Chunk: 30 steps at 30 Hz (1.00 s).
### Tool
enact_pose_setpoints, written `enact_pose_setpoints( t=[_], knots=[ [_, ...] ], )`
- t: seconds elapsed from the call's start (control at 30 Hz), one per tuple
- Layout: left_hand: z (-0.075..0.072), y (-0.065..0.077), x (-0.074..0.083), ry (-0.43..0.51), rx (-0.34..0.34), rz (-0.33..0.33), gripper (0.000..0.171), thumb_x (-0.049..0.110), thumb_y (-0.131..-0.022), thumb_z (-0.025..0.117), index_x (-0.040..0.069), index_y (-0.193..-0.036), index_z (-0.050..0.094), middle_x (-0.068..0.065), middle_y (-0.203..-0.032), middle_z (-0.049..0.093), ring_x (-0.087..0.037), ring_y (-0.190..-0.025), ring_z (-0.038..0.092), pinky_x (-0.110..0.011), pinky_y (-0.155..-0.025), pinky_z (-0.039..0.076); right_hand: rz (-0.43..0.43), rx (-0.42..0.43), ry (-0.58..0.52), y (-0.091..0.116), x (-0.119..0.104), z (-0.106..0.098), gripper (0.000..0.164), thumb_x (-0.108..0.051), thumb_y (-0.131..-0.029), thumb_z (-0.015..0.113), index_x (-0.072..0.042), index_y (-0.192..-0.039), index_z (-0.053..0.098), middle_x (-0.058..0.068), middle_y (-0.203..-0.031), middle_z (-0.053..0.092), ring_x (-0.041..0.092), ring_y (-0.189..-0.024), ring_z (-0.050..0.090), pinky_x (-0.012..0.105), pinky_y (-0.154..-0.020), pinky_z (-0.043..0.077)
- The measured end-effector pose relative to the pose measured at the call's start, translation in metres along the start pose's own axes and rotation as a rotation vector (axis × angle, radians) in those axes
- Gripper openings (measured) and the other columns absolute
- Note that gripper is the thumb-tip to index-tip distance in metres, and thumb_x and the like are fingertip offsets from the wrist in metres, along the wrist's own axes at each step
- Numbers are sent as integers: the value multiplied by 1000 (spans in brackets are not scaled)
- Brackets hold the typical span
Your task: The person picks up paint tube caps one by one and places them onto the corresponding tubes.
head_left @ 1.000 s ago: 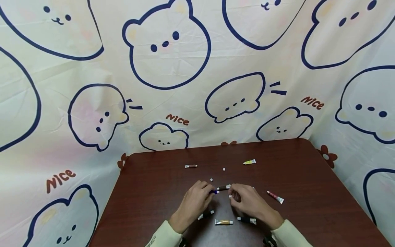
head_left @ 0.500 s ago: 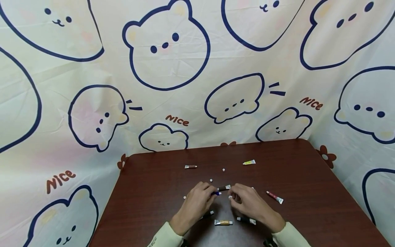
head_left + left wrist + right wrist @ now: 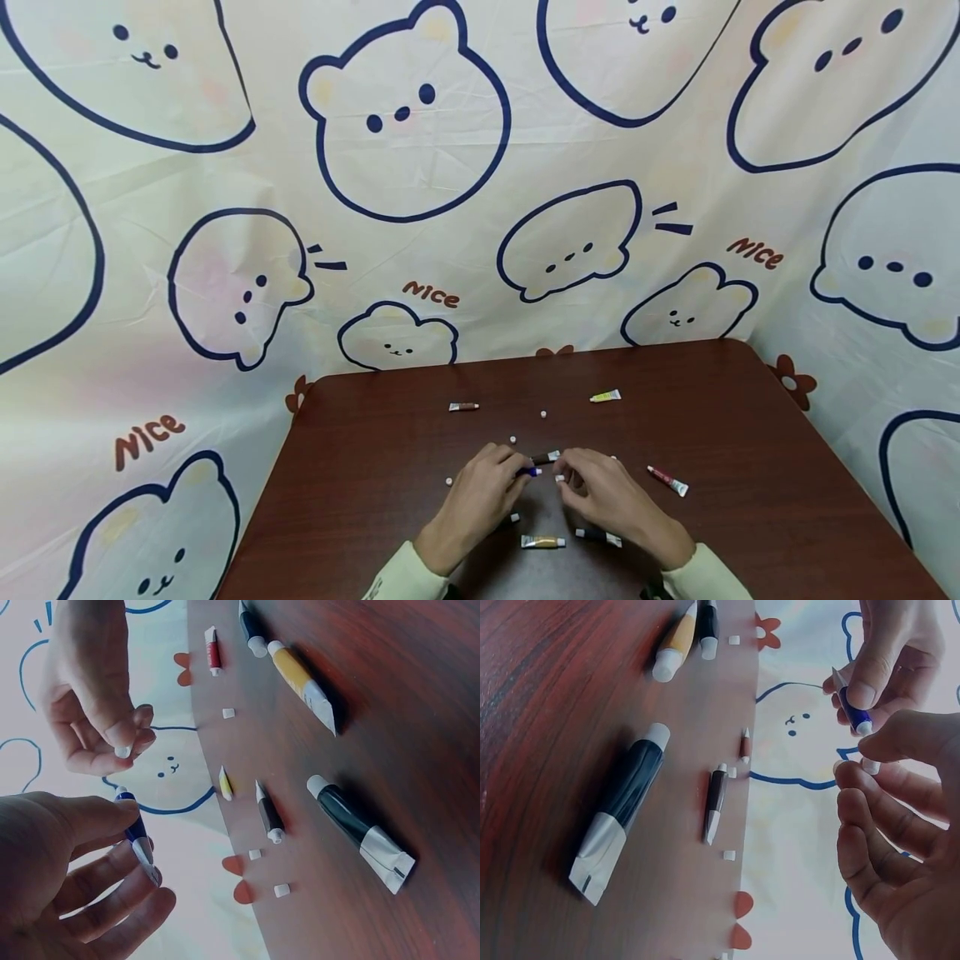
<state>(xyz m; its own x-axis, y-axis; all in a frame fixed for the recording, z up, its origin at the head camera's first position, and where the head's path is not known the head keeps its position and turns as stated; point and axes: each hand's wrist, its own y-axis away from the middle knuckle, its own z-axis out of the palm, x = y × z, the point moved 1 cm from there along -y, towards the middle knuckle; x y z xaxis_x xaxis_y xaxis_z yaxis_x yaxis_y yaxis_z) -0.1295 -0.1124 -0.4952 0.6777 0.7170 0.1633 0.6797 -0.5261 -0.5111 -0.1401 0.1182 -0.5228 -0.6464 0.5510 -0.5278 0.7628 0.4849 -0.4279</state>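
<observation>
My left hand [image 3: 480, 496] pinches a small blue paint tube [image 3: 137, 831] between thumb and fingers, its white nozzle bare. Opposite it, my right hand [image 3: 611, 496] pinches a small white screw cap [image 3: 870, 766] between thumb and fingertip. Cap and nozzle are a short distance apart, both above the table. Just beyond the hands lies a dark brown paint tube [image 3: 545, 457], which shows no cap in the left wrist view. Nearer lie a yellow-ochre tube [image 3: 543, 542], a black tube [image 3: 597, 537] below my right hand, and another dark tube [image 3: 509, 520] partly hidden by my left.
Farther off on the brown table [image 3: 375, 450] lie a reddish-brown tube [image 3: 463, 407], a yellow tube [image 3: 605, 397] and a red tube [image 3: 667, 481]. Loose white caps are scattered about, including one cap [image 3: 543, 414] at the back and another cap [image 3: 448, 482] left of my left hand.
My left hand has shifted slightly right with the blue tube, covering more of the dark tube below it and uncovering a cap on its left. The right hand stays nearly still, holding its cap.
</observation>
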Motion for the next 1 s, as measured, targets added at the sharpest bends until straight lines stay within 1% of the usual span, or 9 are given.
enact_pose_setpoints(
  t=[0.17,0.4,0.6,0.83,1.0],
  knots=[
    [1,1,2,8,25,16,15,16,-92,90,17,-102,80,7,-97,77,-8,-86,64,-24,-75,58,-12,8,6,1,-2,-1,21,-3,-92,81,-19,-102,71,-14,-91,67,-5,-79,59,18,-65,53],
    [1,3,5,12,24,21,15,14,-91,90,16,-103,79,8,-96,75,-8,-85,63,-22,-73,56,12,-23,11,4,-5,-1,21,-6,-93,83,-21,-102,71,-14,-93,68,-7,-81,59,18,-67,55],
    [0,3,9,2,25,36,16,15,-91,90,16,-103,80,8,-95,75,-8,-84,63,-21,-72,55,-1,-25,-3,3,-8,-2,16,-7,-93,83,-16,-101,72,-14,-91,67,-6,-80,58,18,-67,55],
    [0,3,10,-1,21,38,17,15,-90,91,17,-102,79,7,-95,76,-8,-84,63,-23,-72,55,-26,10,9,2,-10,-1,20,-5,-91,84,-18,-100,71,-14,-89,66,-6,-79,59,17,-66,54],
    [1,4,12,3,11,38,17,15,-90,91,16,-102,79,6,-95,76,-8,-84,63,-23,-73,56,-7,10,16,2,-11,-1,21,-7,-92,85,-19,-100,71,-15,-90,66,-7,-79,58,17,-66,53]
  ],
)
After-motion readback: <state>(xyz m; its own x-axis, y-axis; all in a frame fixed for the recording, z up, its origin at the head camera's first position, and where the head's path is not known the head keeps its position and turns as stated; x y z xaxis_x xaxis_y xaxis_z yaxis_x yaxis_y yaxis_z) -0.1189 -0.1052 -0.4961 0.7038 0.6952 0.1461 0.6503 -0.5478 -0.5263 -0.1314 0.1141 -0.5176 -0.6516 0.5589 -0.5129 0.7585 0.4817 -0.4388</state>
